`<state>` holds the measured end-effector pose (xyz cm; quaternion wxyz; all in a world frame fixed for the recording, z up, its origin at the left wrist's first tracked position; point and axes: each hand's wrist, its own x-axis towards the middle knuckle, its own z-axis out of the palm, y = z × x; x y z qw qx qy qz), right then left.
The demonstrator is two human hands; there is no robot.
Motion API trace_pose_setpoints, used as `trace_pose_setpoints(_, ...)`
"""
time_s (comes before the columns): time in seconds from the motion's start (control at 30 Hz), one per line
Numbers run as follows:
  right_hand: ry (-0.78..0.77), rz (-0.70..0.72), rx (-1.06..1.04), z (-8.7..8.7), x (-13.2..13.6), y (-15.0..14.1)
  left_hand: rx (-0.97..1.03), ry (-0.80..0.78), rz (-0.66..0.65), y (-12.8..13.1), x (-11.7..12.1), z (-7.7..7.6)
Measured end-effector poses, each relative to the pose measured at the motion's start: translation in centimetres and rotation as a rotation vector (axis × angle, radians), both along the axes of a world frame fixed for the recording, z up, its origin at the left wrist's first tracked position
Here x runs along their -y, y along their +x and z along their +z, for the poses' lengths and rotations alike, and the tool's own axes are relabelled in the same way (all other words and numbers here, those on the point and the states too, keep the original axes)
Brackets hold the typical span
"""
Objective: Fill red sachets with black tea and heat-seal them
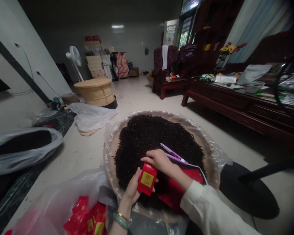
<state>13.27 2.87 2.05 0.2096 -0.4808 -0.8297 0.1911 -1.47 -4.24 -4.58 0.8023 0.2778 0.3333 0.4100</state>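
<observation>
A small red packet with a yellow label [147, 179] is held up over the near side of a round, plastic-lined tray [108, 163]. My left hand [132, 187] is wrapped round the packet's sides from below. With its fingers bent at the packet's top edge, my right hand [159, 160] pinches it there. Dark, twisted dry leaves, like loose tea [154, 133], are heaped in the tray. On the heap, just beyond my right hand, rests a purple hair straightener [173, 156] with a white cord. A larger red bag [172, 195] lies under my right forearm.
At the lower left, a clear plastic bag [51, 199] holds several red packets [79, 209]. Another bag of dark leaves [24, 142] stands at the left wall. A black round stand base [250, 195] sits right of the tray. Beyond are a drum-shaped table [95, 91] and a long wooden table [222, 101].
</observation>
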Motion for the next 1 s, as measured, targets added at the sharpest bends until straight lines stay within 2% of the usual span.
trace_pose_setpoints(0.1,-0.033,0.017,0.004,-0.4,0.0,-0.1,0.108,-0.048,-0.062,-0.3,-0.4,0.0)
trace_pose_setpoints(0.23,-0.016,0.016,0.100,-0.9,0.4,-0.7,0.055,-0.162,-0.158,0.3,-0.8,0.3)
trace_pose_setpoints(0.3,0.001,0.025,0.122,-1.1,0.6,-0.9,-0.009,-0.156,-0.110,0.8,-0.8,0.3)
trace_pose_setpoints(0.4,-0.012,0.002,0.091,-1.3,0.5,-0.5,-0.084,-0.125,0.032,1.3,-0.6,0.4)
trace_pose_setpoints(0.53,0.121,-0.174,0.079,-1.7,-0.2,2.5,-0.077,-0.131,0.063,1.1,-0.5,0.7)
trace_pose_setpoints(0.6,0.194,-0.341,0.228,-2.4,-0.5,4.7,-0.054,-0.117,0.064,0.8,-0.5,0.7)
trace_pose_setpoints(0.67,0.138,-0.439,0.387,-3.2,-0.7,6.7,-0.039,-0.089,0.078,0.7,-0.4,0.5)
trace_pose_setpoints(0.73,0.063,-0.421,0.452,-4.0,-0.6,7.9,-0.023,-0.050,0.093,0.8,-0.4,0.0)
trace_pose_setpoints(0.87,-0.001,-0.356,0.364,-5.4,-0.4,8.5,0.008,-0.006,0.094,1.1,-0.2,-1.1)
trace_pose_setpoints(1.0,-0.016,-0.393,0.146,-5.6,-0.7,8.7,0.077,0.002,0.102,1.2,-0.1,-1.2)
